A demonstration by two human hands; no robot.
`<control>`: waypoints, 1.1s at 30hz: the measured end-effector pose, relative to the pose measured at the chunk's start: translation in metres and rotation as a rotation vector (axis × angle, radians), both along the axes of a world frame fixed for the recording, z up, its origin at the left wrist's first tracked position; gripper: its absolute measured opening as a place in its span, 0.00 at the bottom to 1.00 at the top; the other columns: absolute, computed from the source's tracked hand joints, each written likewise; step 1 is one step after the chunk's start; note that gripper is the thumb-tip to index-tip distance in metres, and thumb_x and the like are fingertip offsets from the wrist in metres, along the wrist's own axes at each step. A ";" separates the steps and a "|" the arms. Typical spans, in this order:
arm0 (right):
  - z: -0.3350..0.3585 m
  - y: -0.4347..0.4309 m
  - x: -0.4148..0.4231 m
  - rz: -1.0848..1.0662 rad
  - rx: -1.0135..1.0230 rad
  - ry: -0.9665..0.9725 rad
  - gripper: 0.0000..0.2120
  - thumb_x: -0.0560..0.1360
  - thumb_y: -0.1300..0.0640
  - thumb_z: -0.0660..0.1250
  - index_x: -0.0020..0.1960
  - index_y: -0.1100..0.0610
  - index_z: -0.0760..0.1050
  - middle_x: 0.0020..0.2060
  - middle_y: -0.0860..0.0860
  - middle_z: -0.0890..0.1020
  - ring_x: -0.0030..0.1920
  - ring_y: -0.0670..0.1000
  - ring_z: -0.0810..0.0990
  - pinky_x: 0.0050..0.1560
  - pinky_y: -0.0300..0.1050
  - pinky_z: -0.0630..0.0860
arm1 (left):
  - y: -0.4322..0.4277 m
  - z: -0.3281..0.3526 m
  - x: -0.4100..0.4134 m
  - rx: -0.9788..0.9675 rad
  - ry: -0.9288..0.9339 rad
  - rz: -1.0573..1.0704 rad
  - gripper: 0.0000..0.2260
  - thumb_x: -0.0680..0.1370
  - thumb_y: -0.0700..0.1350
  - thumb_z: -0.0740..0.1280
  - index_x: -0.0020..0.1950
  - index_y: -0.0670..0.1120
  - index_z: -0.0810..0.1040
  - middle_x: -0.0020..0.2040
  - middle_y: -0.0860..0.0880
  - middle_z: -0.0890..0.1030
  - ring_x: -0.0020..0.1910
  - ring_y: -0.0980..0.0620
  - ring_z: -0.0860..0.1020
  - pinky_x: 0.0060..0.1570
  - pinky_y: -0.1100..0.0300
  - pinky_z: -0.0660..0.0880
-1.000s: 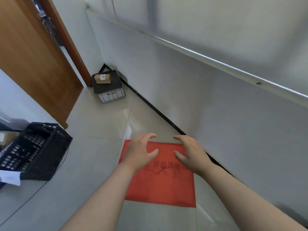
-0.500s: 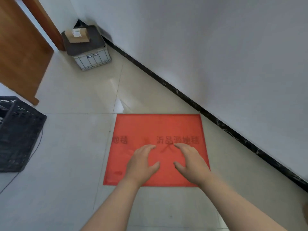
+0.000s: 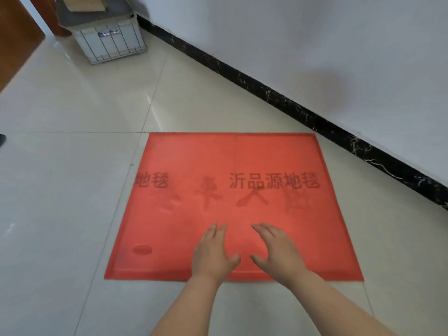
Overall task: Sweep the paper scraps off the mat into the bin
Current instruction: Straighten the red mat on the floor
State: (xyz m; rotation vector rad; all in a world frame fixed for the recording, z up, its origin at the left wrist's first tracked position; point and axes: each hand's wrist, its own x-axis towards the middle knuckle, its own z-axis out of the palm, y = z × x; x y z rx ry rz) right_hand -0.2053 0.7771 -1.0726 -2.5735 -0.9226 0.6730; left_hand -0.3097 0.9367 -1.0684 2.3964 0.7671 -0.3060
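Mat: the flat red rectangular floor mat with dark printed characters [image 3: 242, 202] lies on the pale glossy tiled floor [image 3: 72, 190], its far right corner near the black marble skirting [image 3: 278, 98].
Scraps: no paper scraps show anywhere on the mat; either it is already clear or they are too small to tell.
Bin: none is plainly in view; the grey slatted plastic crate with a dark lid [image 3: 109, 42] stands well apart by the wall, carrying a brown cardboard box [image 3: 82, 2].
Left hand [image 3: 213, 253]: empty, its grip spread, palm down over the mat's near edge.
Right hand [image 3: 276, 251]: likewise empty, grip spread, just beside the left.
Progress: judged barely begun or finished; no sweeping visible.
Change: half a second ago the view took in a black crate at left; now it is gone, the mat looms larger, and the hands sit nearer its front edge.
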 end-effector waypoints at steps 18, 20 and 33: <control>-0.090 -0.026 -0.033 -0.022 -0.432 0.047 0.48 0.70 0.35 0.68 0.76 0.32 0.37 0.79 0.45 0.37 0.79 0.63 0.40 0.73 0.66 0.51 | 0.006 -0.097 -0.037 0.133 0.206 -0.026 0.50 0.73 0.63 0.73 0.84 0.57 0.44 0.84 0.45 0.41 0.83 0.47 0.43 0.79 0.49 0.56; -0.090 -0.025 -0.032 -0.022 -0.437 0.075 0.48 0.70 0.35 0.68 0.75 0.31 0.36 0.79 0.46 0.35 0.78 0.63 0.40 0.73 0.66 0.51 | 0.007 -0.098 -0.035 0.137 0.232 -0.018 0.49 0.73 0.63 0.72 0.84 0.57 0.44 0.84 0.45 0.40 0.83 0.46 0.42 0.79 0.47 0.55; -0.105 -0.023 -0.024 -0.018 -0.511 0.137 0.46 0.73 0.37 0.65 0.54 0.22 0.22 0.68 0.47 0.22 0.74 0.72 0.31 0.66 0.79 0.47 | 0.012 -0.107 -0.032 0.098 0.438 0.113 0.52 0.68 0.73 0.69 0.79 0.68 0.34 0.81 0.44 0.29 0.79 0.29 0.38 0.72 0.30 0.58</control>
